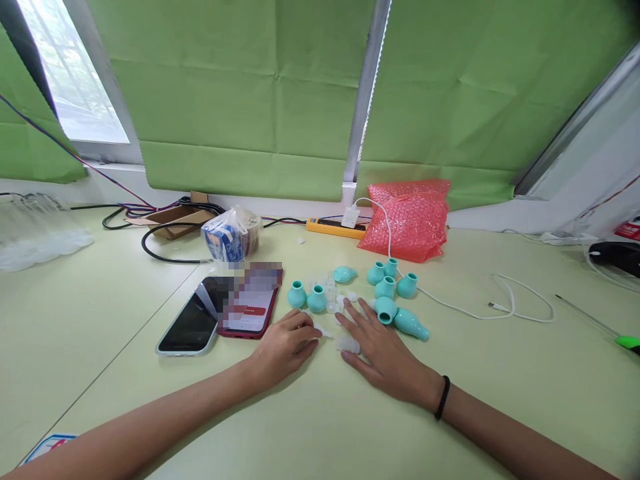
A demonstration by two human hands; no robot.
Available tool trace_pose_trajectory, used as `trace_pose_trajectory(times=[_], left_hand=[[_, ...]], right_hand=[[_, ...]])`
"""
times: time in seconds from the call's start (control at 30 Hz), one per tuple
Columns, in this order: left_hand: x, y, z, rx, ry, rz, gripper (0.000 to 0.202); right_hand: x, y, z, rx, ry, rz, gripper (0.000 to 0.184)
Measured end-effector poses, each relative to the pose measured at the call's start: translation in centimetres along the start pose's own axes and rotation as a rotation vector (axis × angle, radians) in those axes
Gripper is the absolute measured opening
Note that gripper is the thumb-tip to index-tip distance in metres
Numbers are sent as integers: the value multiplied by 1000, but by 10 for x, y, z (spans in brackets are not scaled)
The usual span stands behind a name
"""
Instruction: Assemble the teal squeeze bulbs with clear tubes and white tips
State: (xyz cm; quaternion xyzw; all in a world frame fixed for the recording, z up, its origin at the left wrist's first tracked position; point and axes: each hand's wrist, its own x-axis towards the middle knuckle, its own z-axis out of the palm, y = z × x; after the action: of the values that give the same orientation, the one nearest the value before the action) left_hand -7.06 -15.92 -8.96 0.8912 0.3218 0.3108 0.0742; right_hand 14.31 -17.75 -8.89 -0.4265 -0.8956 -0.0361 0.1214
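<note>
My left hand [286,347] rests on the table with its fingers curled in. A small translucent white piece [325,331] sticks out at its fingertips; its exact kind is unclear. Fingers spread, my right hand [383,350] lies palm down, beside another translucent piece [349,344] near the thumb. Beyond the hands are several clear and whitish small parts [330,293], partly hidden by my right fingers. Glossy turquoise bulb-shaped pieces with open necks stand around them: one on the left [297,295], its neighbour [317,299], and several on the right [407,285]. A longer turquoise piece [411,324] lies on its side.
Two phones, a black-screened one [193,320] and a red-cased one [255,300], lie left of my hands. Behind are a plastic-wrapped pack [231,235], an orange power strip [336,229] and red bubble wrap [413,223]. A white cable [465,312] and a screwdriver [625,342] lie right.
</note>
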Motion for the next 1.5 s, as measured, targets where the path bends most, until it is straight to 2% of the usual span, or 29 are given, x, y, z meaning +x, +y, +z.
trace_pose_trajectory(times=[0.17,0.27,0.33,0.53,0.67,0.9,1.03,1.1,1.2,1.3,1.5], left_hand=[[0,0,0,62,-45,-33,20],[0,0,1,120,-76,-17,23],[-1,0,3,169,-100,-3,25],[-2,4,2,244,-186,47,34],[-2,7,-2,212,-225,103,33],[-2,6,-1,113,-63,80,19],[-2,9,0,165,-110,20,19],[-2,9,0,189,-149,-13,20],[-3,7,1,186,-170,-28,19],[-3,6,2,160,-163,-23,17],[-3,5,4,203,-131,-63,19]], right_hand=[[-3,0,7,-54,43,165,59],[-2,2,8,-74,24,193,60],[-1,4,5,-74,11,150,56],[3,6,-4,14,10,-101,44],[3,7,-2,83,68,-190,35],[1,8,8,135,267,-192,21],[0,3,2,112,298,-179,15],[-1,-2,-3,88,296,-125,15],[-3,-8,-6,59,230,-40,21],[-3,-8,-1,77,174,-47,25],[-2,-2,7,241,391,-35,26]])
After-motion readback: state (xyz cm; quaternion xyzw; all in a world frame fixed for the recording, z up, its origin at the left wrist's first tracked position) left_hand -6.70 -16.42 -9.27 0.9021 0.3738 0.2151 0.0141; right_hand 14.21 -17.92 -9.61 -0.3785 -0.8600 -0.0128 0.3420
